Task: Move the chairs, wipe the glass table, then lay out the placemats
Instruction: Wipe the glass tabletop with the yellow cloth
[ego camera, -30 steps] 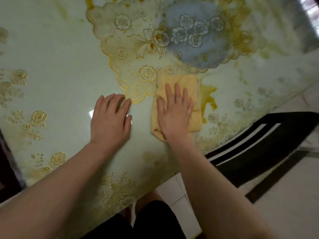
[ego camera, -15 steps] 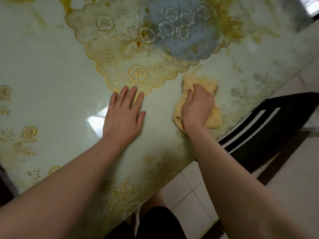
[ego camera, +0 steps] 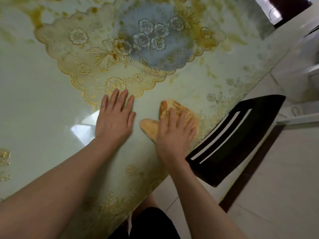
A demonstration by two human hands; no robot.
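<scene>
My right hand (ego camera: 174, 130) presses flat on a crumpled yellow cloth (ego camera: 165, 109) near the right edge of the glass table (ego camera: 39, 94). The cloth sticks out past the fingers on the far side and on the left. My left hand (ego camera: 114, 116) lies flat on the glass just left of the cloth, fingers apart, with its fingertips touching the scalloped edge of a gold and blue floral placemat (ego camera: 120, 54). The table's surface is pale green with gold flower prints.
A dark chair back (ego camera: 241, 140) with two slots stands close against the table's right edge. White floor tiles (ego camera: 276, 195) spread to the right. A white object (ego camera: 300, 73) sits on the floor at far right. My legs show under the near edge.
My right hand has slid the cloth rightward and toward me, near the table's edge, and spread flat on it again. My left hand has moved forward onto the placemat's edge.
</scene>
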